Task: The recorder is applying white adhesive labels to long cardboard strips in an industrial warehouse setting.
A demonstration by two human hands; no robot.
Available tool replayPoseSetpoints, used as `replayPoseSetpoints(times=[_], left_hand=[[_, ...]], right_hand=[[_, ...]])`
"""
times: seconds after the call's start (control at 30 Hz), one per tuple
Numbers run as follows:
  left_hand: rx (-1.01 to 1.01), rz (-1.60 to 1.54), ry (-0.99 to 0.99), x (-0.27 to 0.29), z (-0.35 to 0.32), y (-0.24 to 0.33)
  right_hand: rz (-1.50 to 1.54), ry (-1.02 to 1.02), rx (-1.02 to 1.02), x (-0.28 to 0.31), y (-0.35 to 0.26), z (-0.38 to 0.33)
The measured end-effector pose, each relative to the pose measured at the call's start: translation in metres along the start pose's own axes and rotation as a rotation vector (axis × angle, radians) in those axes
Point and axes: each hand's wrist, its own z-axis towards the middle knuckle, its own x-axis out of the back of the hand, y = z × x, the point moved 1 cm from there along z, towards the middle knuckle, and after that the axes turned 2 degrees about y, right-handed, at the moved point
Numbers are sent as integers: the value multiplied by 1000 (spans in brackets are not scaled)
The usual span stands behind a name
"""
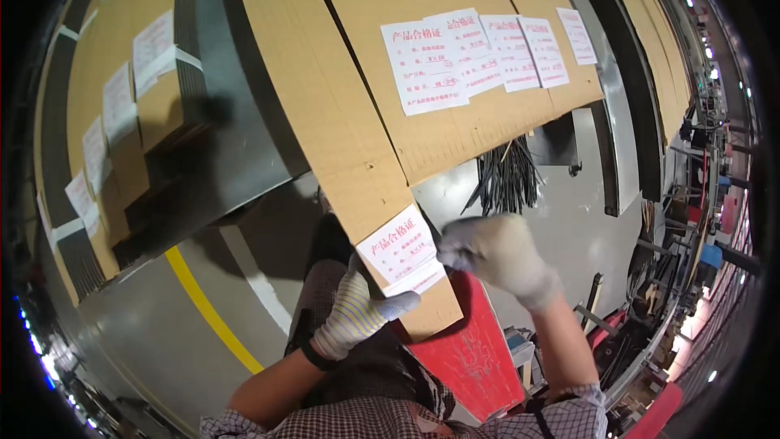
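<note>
Two gloved hands at the near end of a long cardboard strip [341, 126], meeting over a white label with red print [400, 250]. Left hand [357, 313], in a striped knit glove, under and beside the strip's near end, thumb laid across the label's lower edge, fingers curled behind the board: closed on strip and label together. Right hand [496, 256], in a pale knit glove, slightly blurred, fingertips pinched narrow at the label's right corner; whether gripping that corner or pressing it flat, cannot tell. Label placed near the strip's lower end, square to its edges, most of its face flat on the board. Step in hand, by judgement: fixing the label to the strip, with the right corner apparently last to settle. Next move, by judgement: calls for a steady brace from below and a smoothing stroke across the paper from the held edge outward, so as to avoid a crease or a skewed set. Beside the strip, a wider cardboard sheet [455, 106] carrying a row of similar labels [487, 53], overlapping one another. Further left, stacked cardboard bundles [122, 122] with more labels on their ends. Below, grey floor with a yellow line [207, 309], a red panel [475, 358] under the hands, and a bundle of dark straps [508, 179] hanging behind
</note>
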Motion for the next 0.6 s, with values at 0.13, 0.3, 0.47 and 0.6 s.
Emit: replayPoseSetpoints(times=[0.13,0.3,0.47,0.6], left_hand=[[48,-34,2,2,14,4],[37,-156,77,29,61,62],[-252,688,170,-7,-29,-15],[63,117,107,-20,17,35]], right_hand=[[-249,57,-127,-60,90,28],[466,254,-99,-33,-5,13],[-72,-420,-238,-9,-14,-17],[-149,316,-1,-38,0,6]])
